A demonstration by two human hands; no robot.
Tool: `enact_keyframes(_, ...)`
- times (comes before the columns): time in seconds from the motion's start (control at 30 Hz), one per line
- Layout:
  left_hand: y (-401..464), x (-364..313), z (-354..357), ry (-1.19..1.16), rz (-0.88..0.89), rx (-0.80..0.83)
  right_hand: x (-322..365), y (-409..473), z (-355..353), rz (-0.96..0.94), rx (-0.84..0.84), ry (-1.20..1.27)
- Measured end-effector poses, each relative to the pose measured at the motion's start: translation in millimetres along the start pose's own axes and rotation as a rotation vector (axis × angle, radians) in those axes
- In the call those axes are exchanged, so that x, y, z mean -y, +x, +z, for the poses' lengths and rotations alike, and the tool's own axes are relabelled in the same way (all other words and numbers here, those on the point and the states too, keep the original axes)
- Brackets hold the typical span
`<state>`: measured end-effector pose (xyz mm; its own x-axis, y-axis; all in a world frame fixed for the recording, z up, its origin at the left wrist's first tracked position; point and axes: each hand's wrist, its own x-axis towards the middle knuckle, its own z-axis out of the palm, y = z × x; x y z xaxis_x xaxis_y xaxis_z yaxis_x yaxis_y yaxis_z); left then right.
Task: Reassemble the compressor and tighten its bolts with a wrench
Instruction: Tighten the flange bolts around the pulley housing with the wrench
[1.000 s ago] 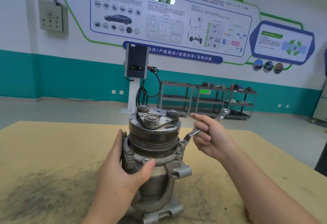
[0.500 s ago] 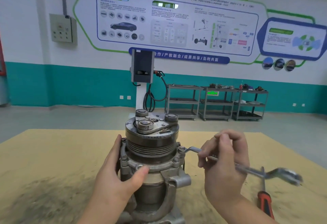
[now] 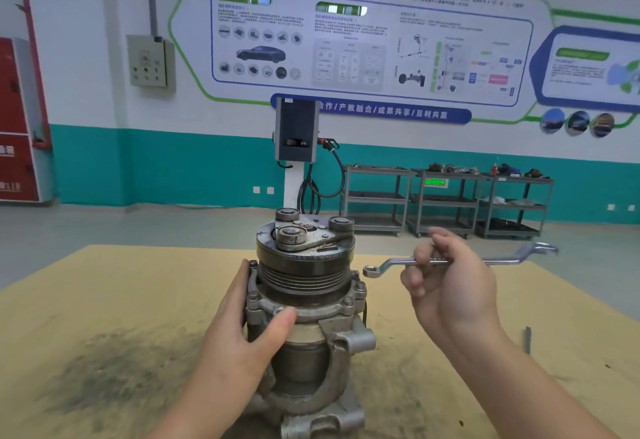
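The grey metal compressor (image 3: 311, 300) stands upright on the tan table (image 3: 104, 300), pulley end up. My left hand (image 3: 239, 331) grips its body from the left, thumb across the front flange beside a bolt. My right hand (image 3: 450, 286) holds a silver double ring wrench (image 3: 391, 262) by the middle of its shaft, lying about level. The wrench's left ring hangs in the air just right of the compressor's upper right bolts (image 3: 358, 288), off any bolt.
A dark greasy smear (image 3: 114, 372) covers the table's left front. A thin dark tool (image 3: 527, 338) lies on the table at the right. Beyond the table are a charging post (image 3: 298, 161) and metal shelf carts (image 3: 446, 199) along the wall.
My right hand swung the wrench round on the right-side bolt, then lifted it off the bolt and raised it level. My left hand kept its hold on the compressor.
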<state>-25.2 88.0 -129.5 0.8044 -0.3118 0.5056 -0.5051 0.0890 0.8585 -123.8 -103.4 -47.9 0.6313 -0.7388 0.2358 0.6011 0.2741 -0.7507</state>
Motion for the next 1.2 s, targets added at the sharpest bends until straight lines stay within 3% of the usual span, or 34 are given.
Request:
enact_keyframes(0.47,2.6,4.2,-0.4,-0.049,-0.027,0.035,-8.0,22.9,-11.6,0.493,0.205,0.139)
enact_keyframes(0.77,7.9,-0.4,-8.8,-0.145,-0.068,0.113,-8.8,18.8,-6.1,0.339,0.129,0.083)
enact_keyframes(0.93,7.9,-1.2,-6.8,-0.180,-0.104,0.097,-16.5,-7.8,0.8,-0.125,0.111,-0.053)
enact_keyframes(1.0,6.4,-3.3,-4.5,-0.173,-0.129,0.082,-8.8,-17.9,5.7,-0.222,0.131,-0.037)
enact_keyframes(1.1,0.2,-6.7,4.5,-0.134,-0.177,0.005,19.3,-11.1,7.2,-0.162,0.042,0.111)
enact_keyframes(1.2,-11.7,-19.2,33.8,-0.021,-0.208,-0.225,39.1,-7.0,7.9,-0.025,0.060,0.131)
